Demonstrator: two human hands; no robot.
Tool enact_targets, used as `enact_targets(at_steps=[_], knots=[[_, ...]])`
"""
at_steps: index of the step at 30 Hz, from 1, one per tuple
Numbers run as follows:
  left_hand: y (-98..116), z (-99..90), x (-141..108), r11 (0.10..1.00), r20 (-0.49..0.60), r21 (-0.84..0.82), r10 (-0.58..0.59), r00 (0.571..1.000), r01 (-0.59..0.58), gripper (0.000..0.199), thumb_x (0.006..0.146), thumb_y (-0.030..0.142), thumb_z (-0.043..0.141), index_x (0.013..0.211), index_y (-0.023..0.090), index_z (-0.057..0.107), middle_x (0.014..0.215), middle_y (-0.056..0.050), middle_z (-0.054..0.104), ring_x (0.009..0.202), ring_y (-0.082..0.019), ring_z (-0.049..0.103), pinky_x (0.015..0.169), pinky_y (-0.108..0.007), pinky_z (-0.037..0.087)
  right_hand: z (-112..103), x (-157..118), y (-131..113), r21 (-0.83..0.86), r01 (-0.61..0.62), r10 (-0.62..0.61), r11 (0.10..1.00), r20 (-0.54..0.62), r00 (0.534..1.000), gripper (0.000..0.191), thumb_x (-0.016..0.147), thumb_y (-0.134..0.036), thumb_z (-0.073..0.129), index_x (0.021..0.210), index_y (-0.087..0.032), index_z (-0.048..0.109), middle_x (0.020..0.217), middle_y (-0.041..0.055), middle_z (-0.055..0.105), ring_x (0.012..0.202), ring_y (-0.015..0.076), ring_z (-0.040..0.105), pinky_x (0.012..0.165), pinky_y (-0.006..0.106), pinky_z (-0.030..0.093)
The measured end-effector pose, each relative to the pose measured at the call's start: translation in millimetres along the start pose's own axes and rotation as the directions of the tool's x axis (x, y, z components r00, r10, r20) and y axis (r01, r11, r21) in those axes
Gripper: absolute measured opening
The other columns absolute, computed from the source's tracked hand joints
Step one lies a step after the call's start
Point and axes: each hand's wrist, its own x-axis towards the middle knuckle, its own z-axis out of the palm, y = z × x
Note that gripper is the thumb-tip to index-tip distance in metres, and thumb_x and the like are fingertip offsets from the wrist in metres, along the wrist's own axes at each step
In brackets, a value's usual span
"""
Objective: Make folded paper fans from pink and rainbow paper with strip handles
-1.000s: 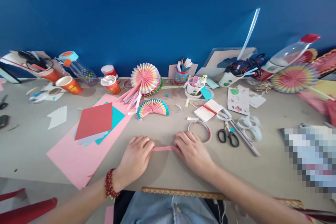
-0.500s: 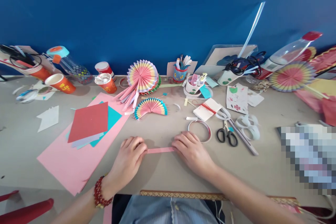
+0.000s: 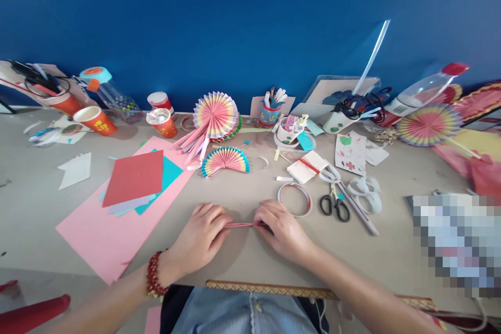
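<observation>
A narrow strip of folded pink paper (image 3: 239, 225) stretches between my two hands, low over the near part of the table. My left hand (image 3: 205, 235) is closed in a pinch on its left end. At the other end, the fingers of my right hand (image 3: 282, 232) are curled round the strip. Only the middle of the paper shows; both ends are hidden by my fingers. Just beyond my right hand lies a roll of tape (image 3: 295, 200). Black-handled scissors (image 3: 334, 206) rest to the right of it.
Red square paper (image 3: 135, 178) tops blue sheets on large pink paper (image 3: 90, 222) at left. A half-round pleated fan (image 3: 226, 160) and a round paper fan (image 3: 215, 115) stand farther back. Orange cups (image 3: 96, 121) and a bottle (image 3: 422, 88) line the blue wall (image 3: 250, 26).
My hands have come closer together, the left one moving right. The strip's flat face showed before; now it appears thinner, edge-on. The camera view has shifted slightly.
</observation>
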Motion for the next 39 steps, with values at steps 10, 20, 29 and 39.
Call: enact_targets(at_steps=[10, 20, 29, 39], knots=[[17, 3.6, 24, 0.981, 0.022, 0.134, 0.141, 0.99, -0.142, 0.019, 0.098, 0.007, 0.042, 0.089, 0.019, 0.054, 0.093, -0.003, 0.062, 0.083, -0.02, 0.055, 0.078, -0.033, 0.042, -1, 3, 1, -0.176, 0.098, -0.093, 0.979, 0.036, 0.995, 0.025, 0.103, -0.03, 0.049, 0.085, -0.018, 0.062, 0.074, 0.0035, 0.065, 0.068, 0.0174, 0.056, 0.066, 0.029, 0.039], [39, -15.7, 28, 0.942, 0.139, 0.304, 0.105, 0.985, -0.144, 0.018, 0.097, 0.008, 0.047, 0.086, 0.019, 0.056, 0.082, -0.002, 0.065, 0.073, -0.02, 0.06, 0.073, -0.036, 0.041, -12, 4, -10, -0.29, 0.21, -0.216, 0.934, 0.012, 0.976, 0.038, 0.106, -0.019, 0.035, 0.074, -0.019, 0.056, 0.061, 0.0004, 0.057, 0.057, 0.0143, 0.049, 0.06, 0.029, 0.031], [18, -31.7, -11, 0.973, 0.047, 0.185, 0.134, 0.99, -0.14, 0.023, 0.092, 0.001, 0.045, 0.081, 0.02, 0.054, 0.075, 0.0, 0.062, 0.067, -0.018, 0.055, 0.067, -0.033, 0.037, -39, -8, -15, -0.094, 0.212, -0.205, 0.973, 0.075, 0.976, 0.025, 0.104, -0.023, 0.044, 0.094, -0.018, 0.066, 0.07, 0.0019, 0.068, 0.061, 0.0133, 0.06, 0.062, 0.027, 0.04], [32, -60.9, -26, 0.961, -0.008, 0.155, 0.235, 0.972, -0.231, 0.024, 0.096, 0.004, 0.039, 0.086, 0.021, 0.054, 0.074, -0.001, 0.062, 0.064, -0.018, 0.05, 0.059, -0.031, 0.035, -70, -16, -37, -0.231, 0.222, -0.21, 0.947, 0.077, 0.975, 0.041, 0.107, -0.03, 0.037, 0.075, -0.019, 0.061, 0.061, -0.0006, 0.061, 0.054, 0.0128, 0.051, 0.056, 0.03, 0.032]])
